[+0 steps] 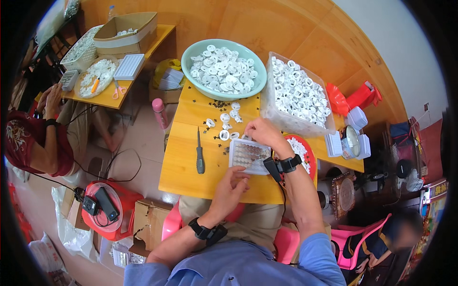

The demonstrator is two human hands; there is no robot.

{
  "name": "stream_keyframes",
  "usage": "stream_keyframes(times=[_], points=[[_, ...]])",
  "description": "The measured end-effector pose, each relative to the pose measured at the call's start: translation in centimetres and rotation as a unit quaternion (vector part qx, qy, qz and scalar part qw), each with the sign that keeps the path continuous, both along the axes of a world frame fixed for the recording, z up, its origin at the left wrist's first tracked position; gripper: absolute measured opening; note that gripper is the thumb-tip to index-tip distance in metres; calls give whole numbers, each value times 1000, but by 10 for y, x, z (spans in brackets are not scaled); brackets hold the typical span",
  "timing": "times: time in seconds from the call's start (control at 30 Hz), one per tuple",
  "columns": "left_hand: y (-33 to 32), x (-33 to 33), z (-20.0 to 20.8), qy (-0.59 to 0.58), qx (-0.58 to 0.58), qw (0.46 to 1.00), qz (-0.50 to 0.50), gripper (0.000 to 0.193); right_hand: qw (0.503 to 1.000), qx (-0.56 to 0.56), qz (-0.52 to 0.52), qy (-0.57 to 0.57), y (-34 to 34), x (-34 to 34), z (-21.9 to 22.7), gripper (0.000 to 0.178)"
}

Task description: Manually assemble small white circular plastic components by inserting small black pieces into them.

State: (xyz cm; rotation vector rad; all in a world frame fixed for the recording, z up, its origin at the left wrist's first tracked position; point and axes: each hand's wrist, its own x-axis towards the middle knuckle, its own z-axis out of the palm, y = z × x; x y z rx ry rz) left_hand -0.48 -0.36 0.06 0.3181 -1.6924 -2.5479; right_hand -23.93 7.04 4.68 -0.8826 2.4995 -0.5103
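Note:
A small white plastic tray [232, 157] with rows of round pieces lies before me on the yellow wooden table. My right hand [261, 132] bends over its far edge, the fingertips pressed together; what they hold is too small to make out. At the near left corner, my left hand [230, 189] has its fingers loosely apart, touching or almost touching the rim. Several loose round white plastic parts [224, 135] and tiny dark pieces [220, 143] are scattered beyond the tray. To its left lies a screwdriver [200, 159] with a dark handle.
A green basin [188, 76] and a clear bin [269, 102], both full of white parts, stand at the back. A red plate [312, 159] of small white pieces sits beside my right forearm. Another person [45, 143] sits at the left table; a red stool [112, 231] stands below.

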Motion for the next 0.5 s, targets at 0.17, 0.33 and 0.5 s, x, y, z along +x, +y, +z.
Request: stream_keyframes(times=[0.17, 0.33, 0.5], points=[[2, -1, -3, 3, 9, 1000, 3, 33, 992, -54, -60, 97, 6, 7, 4, 21], [2, 1, -9, 1, 40, 999, 10, 32, 986, -106, -78, 104, 12, 29, 20, 21], [0, -3, 0, 13, 117, 992, 46, 38, 974, -198, -108, -28, 28, 78, 37, 19]])
